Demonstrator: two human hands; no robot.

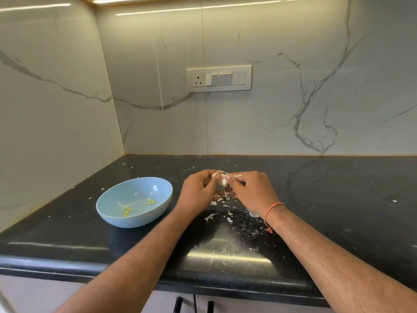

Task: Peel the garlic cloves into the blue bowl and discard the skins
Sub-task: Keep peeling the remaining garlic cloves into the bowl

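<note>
A white garlic piece [223, 180] is held above the black counter between both hands. My left hand [198, 193] grips it from the left with curled fingers. My right hand [250, 190] pinches it from the right, thumb on top, and a strip of skin sticks out past the fingertips. The blue bowl [108, 213] stands on the counter to the left of my hands and holds two small yellowish peeled cloves [150, 201]. Loose garlic skins [220, 207] lie scattered on the counter right under and in front of my hands.
The black counter [327, 199] runs to marble walls at the back and left. A switch panel [218, 79] sits on the back wall. Small skin flakes dot the counter. Cabinet handles [178, 303] show below the front edge.
</note>
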